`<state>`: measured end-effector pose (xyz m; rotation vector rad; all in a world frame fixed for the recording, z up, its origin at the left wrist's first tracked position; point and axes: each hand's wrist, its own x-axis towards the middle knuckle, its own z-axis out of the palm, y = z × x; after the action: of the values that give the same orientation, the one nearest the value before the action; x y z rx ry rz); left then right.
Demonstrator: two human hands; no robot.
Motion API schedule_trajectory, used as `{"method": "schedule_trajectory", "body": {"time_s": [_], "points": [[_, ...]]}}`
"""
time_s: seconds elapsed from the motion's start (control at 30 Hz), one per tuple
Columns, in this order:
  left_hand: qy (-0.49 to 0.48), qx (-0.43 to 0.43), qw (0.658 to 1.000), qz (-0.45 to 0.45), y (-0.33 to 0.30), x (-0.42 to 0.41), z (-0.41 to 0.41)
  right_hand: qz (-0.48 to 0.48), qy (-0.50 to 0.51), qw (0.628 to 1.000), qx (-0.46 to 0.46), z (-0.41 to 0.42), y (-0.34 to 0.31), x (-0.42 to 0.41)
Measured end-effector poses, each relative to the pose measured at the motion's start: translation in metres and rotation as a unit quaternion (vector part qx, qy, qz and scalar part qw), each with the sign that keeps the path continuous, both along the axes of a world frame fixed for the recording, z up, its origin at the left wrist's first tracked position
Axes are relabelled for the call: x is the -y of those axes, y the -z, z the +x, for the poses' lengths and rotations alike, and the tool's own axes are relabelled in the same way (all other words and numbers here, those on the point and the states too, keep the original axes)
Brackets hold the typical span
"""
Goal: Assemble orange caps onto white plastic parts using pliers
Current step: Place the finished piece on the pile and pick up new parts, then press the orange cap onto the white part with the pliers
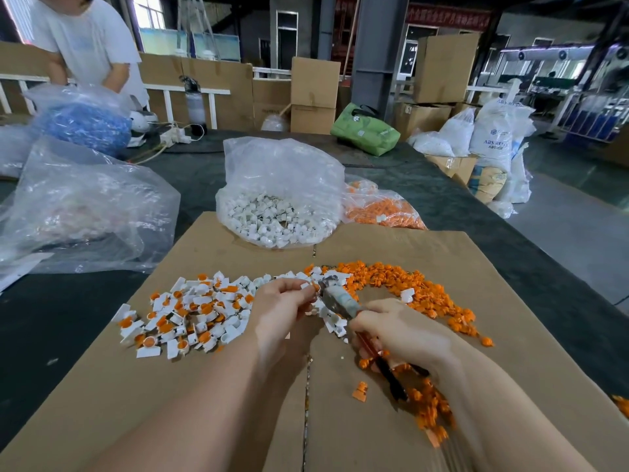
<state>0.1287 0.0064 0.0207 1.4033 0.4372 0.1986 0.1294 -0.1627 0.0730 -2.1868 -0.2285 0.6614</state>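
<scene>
My left hand (pixel 282 303) pinches a small white plastic part (pixel 308 285) with an orange cap at its fingertips. My right hand (pixel 396 330) grips the handles of the pliers (pixel 337 298), whose jaws meet that part. Left of my hands lies a heap of white parts fitted with orange caps (pixel 190 318). Loose orange caps (pixel 422 287) curve across the cardboard sheet (pixel 204 403) to the right, and more caps (pixel 425 403) lie by my right forearm. A few bare white parts (pixel 332 321) sit under the pliers.
A clear bag of white parts (pixel 279 212) and a bag of orange caps (pixel 381 209) stand at the cardboard's far edge. Crumpled plastic bags (pixel 78 206) lie at left. A person in a white shirt (pixel 88 42) stands at the far left. Cartons and sacks lie beyond.
</scene>
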Motion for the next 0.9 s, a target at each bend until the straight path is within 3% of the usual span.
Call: {"method": "schedule_trajectory", "body": {"time_s": [0.1,0.23,0.5,0.9], "points": [[0.003,-0.008,1.000,0.000,0.001,-0.001,0.000,0.054,-0.005,0.997,-0.061,-0.002,-0.002,-0.002],[0.004,-0.014,1.000,-0.003,0.002,0.000,-0.001,0.054,-0.011,0.996,-0.066,-0.003,0.001,-0.003],[0.004,-0.011,0.999,-0.035,0.001,0.005,-0.001,-0.062,-0.056,0.994,0.075,-0.003,0.006,-0.007],[-0.011,-0.022,0.999,-0.047,0.008,0.014,-0.002,-0.116,-0.049,0.978,0.167,-0.007,0.020,-0.006]]}}
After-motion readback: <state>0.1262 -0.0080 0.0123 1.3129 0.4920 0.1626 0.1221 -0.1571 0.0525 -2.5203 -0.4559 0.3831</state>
